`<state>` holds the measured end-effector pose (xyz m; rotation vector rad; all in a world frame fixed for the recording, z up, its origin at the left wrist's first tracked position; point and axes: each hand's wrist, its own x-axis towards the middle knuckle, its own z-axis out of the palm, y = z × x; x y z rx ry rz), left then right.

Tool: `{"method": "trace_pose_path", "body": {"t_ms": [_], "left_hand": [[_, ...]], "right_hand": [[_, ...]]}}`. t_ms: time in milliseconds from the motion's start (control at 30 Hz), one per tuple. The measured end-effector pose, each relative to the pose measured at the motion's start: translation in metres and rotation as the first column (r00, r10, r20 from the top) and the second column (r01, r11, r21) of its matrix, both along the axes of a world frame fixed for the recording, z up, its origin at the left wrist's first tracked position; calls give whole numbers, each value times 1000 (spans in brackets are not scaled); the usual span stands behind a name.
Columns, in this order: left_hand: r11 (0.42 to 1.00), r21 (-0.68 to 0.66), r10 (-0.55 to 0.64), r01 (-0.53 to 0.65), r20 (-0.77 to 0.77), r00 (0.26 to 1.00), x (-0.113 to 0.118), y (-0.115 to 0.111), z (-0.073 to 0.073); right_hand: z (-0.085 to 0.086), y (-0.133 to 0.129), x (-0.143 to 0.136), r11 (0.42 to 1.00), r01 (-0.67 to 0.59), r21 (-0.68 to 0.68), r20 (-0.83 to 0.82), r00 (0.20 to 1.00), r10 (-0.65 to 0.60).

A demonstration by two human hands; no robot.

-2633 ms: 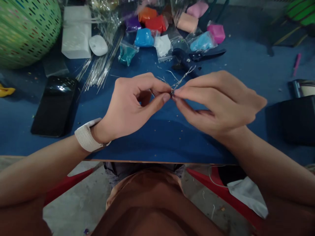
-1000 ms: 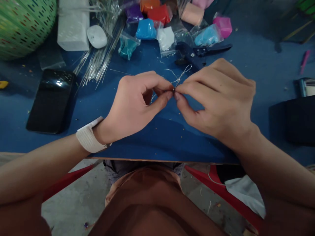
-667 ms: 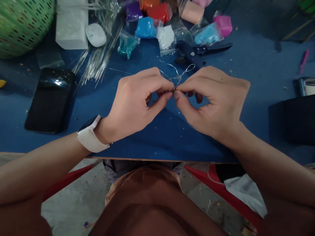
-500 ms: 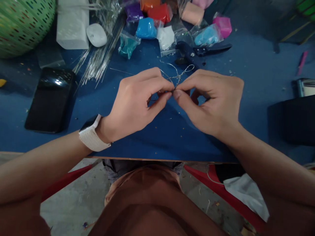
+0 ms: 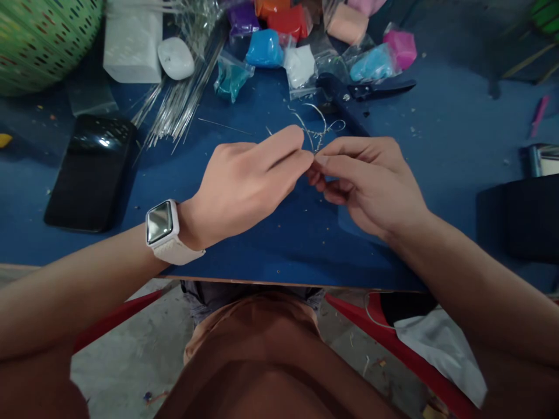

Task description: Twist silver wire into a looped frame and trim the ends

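Note:
A thin silver wire piece (image 5: 321, 135), twisted and with a small loop at its upper end, rises from between the fingertips at the middle of the table. My left hand (image 5: 255, 180), with a watch on its wrist, has its fingers pressed together on the wire from the left. From the right, my right hand (image 5: 367, 186) pinches the wire's lower part between thumb and forefinger. The fingertips of both hands meet, and they hide the pinched spot. Behind the wire lie dark-handled pliers (image 5: 345, 102).
Bundled wires (image 5: 174, 113), a black phone (image 5: 89, 174) and a white box (image 5: 133, 46) lie to the left, near a green basket (image 5: 43, 43). Bagged coloured clay (image 5: 265, 49) lines the back. A dark box (image 5: 533, 215) stands at the right.
My left hand has rolled over, its fingers now closed together and its watch face turned up. My right hand's fingers have curled in beneath the wire. The view has shifted slightly.

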<state>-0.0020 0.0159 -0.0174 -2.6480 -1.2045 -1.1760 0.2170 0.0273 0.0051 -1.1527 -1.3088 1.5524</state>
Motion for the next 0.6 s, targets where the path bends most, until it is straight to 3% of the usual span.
{"method": "trace_pose_path", "body": {"t_ms": [233,300,400,500,600], "left_hand": [[990,-138,-24,34,74,997,6,4,-1],[979,-204,-5,20,73,997,6,3,4],[968,-252,19,-3,60,998,5,-2,13],[980,-198,23,-15,40,999,-1,-8,21],[973,-228,8,34,180,984,-15,-11,22]], "right_hand": [[5,1,-3,975,-61,-214,-107,993,38],[5,2,-2,979,-61,-193,-99,994,43],[6,1,2,989,-26,144,92,996,13],[8,1,9,839,-72,539,321,939,-125],[7,1,13,698,-134,703,388,896,-218]]}}
